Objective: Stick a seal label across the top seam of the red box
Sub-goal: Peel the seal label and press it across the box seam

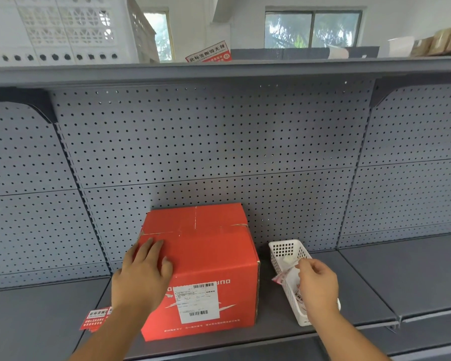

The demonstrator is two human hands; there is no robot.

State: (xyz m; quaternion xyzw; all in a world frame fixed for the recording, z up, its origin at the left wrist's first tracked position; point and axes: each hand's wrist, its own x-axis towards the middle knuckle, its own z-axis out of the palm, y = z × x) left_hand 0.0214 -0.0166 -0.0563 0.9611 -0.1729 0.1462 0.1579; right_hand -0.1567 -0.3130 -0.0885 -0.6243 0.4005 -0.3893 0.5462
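Hands work on either side of a red box (206, 259) that sits on a grey metal shelf (375, 277), close to the pegboard back panel (219, 142). The left hand (141, 277) lies flat against the box's near face by its upper left corner, fingers spread and grasping nothing, forearm angling in from the lower left. The right hand (318, 285) reaches into a white perforated plastic basket (284, 250) just right of the box; its thumb and forefinger are pinched together, seemingly on a crumpled bit of white-and-red paper (281, 277), though what exactly they hold is hard to make out.

The box is smooth corrugated card, cuboid, with its top flaps shut and a pale seam running across them. A white shipping label (197, 302) with barcodes is stuck on its near face. Red seal labels (95, 319) with printed characters lie flat on the shelf to the near left, partly behind the left forearm.
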